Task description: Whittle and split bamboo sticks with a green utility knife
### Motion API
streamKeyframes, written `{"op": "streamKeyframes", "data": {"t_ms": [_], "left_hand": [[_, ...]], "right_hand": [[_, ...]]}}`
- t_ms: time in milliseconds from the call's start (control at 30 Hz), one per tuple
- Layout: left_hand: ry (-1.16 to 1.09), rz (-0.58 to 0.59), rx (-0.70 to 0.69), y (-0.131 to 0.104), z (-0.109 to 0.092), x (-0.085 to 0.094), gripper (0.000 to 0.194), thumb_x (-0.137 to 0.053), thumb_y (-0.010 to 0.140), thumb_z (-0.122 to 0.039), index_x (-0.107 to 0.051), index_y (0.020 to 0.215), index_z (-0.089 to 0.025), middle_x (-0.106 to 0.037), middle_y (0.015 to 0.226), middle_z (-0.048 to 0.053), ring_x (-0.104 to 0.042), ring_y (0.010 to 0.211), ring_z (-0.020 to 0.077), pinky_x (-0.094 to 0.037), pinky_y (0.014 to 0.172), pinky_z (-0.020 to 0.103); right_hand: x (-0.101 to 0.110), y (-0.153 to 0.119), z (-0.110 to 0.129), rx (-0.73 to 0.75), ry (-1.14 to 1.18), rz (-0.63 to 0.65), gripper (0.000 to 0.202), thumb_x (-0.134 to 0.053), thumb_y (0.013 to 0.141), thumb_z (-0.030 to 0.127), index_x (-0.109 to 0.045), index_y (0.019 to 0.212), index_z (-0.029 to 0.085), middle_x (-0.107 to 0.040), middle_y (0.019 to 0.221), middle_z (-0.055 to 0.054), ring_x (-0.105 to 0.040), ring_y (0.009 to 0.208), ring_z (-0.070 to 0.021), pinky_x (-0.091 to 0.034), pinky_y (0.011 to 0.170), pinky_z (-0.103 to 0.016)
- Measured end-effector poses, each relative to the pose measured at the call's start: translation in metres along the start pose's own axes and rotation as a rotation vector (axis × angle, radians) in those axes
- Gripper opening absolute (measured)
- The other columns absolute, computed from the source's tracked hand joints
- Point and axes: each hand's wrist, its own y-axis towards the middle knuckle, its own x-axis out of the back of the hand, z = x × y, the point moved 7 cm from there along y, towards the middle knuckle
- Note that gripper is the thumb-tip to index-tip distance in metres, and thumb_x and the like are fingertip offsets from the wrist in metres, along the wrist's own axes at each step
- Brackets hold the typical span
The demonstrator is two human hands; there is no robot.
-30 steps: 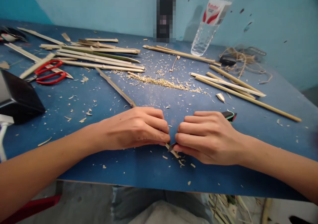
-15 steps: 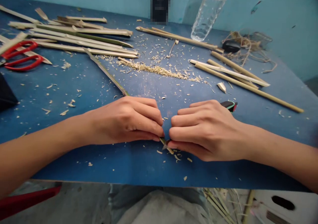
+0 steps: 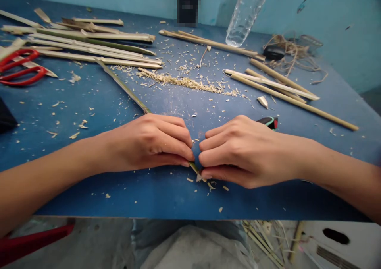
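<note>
My left hand [image 3: 151,142] is closed around a long, thin bamboo strip [image 3: 123,87]. The strip slants from the back left, passes under my fingers, and its near end comes out by the fingertips. Across a small gap, my right hand [image 3: 238,151] is closed on a knife whose black handle with teal and red trim [image 3: 269,122] sticks out behind the knuckles. At the thumb a small part of the blade [image 3: 199,177] shows against the strip's near end; my fingers hide most of the knife. Little pale shavings [image 3: 210,185] lie just below.
Split bamboo pieces [image 3: 98,50] lie at the back left beside red-handled scissors [image 3: 22,80]. A line of shavings [image 3: 187,81] crosses the middle of the blue table [image 3: 119,197]. Bamboo sticks [image 3: 297,98], a plastic bottle [image 3: 242,20] and tangled twine [image 3: 297,54] are at the right.
My right hand and the knife blade have shifted slightly along the strip's near end. My left hand keeps its hold; the whole view has moved a little.
</note>
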Motion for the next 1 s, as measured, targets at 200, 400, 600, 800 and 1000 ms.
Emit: {"op": "streamKeyframes", "data": {"t_ms": [200, 400, 600, 800, 1000], "left_hand": [[0.000, -0.010, -0.012, 0.0020, -0.0021, 0.0005, 0.010, -0.071, 0.097, -0.012, -0.075, 0.102, -0.020, -0.079, 0.096, 0.007, -0.068, 0.088, 0.0214, -0.052, 0.082, 0.029], [0.028, -0.018, 0.004, 0.0044, -0.0030, 0.0008, 0.005, -0.072, 0.095, -0.012, -0.076, 0.097, -0.016, -0.077, 0.090, 0.007, -0.066, 0.084, 0.0195, -0.051, 0.079, 0.028], [0.031, 0.007, 0.022, 0.0047, -0.0057, -0.0007, 0.006, -0.071, 0.095, -0.010, -0.077, 0.095, -0.011, -0.075, 0.089, 0.007, -0.064, 0.085, 0.0193, -0.049, 0.081, 0.027], [0.002, -0.002, -0.008, 0.0045, -0.0062, 0.0007, 0.006, -0.073, 0.093, -0.008, -0.078, 0.093, -0.011, -0.076, 0.089, 0.007, -0.064, 0.084, 0.0195, -0.050, 0.081, 0.028], [-0.068, 0.028, -0.081, 0.0044, -0.0069, -0.0005, 0.006, -0.077, 0.091, -0.010, -0.078, 0.092, -0.016, -0.080, 0.091, 0.005, -0.063, 0.083, 0.0199, -0.052, 0.082, 0.029]], "right_hand": [[0.0039, -0.0036, -0.0019, 0.005, 0.077, -0.051, 0.029, -0.052, 0.110, 0.034, -0.065, 0.088, 0.021, -0.066, 0.085, 0.001, -0.059, 0.081, -0.0142, -0.030, 0.064, -0.030], [0.0010, -0.0030, 0.0001, -0.047, 0.035, -0.002, 0.026, -0.047, 0.110, 0.031, -0.061, 0.091, 0.020, -0.062, 0.085, 0.000, -0.053, 0.077, -0.0148, -0.032, 0.065, -0.030], [0.0018, -0.0010, -0.0011, -0.012, -0.009, -0.046, 0.022, -0.047, 0.109, 0.029, -0.061, 0.094, 0.019, -0.058, 0.085, 0.000, -0.051, 0.076, -0.0154, -0.031, 0.066, -0.032], [0.0060, 0.0006, -0.0032, 0.017, -0.059, -0.117, 0.026, -0.049, 0.110, 0.029, -0.060, 0.088, 0.020, -0.056, 0.082, 0.001, -0.048, 0.076, -0.0155, -0.031, 0.067, -0.033], [0.0015, -0.0023, 0.0051, 0.085, -0.149, -0.104, 0.030, -0.046, 0.112, 0.029, -0.061, 0.088, 0.020, -0.059, 0.081, 0.002, -0.046, 0.073, -0.0160, -0.027, 0.063, -0.035]]}}
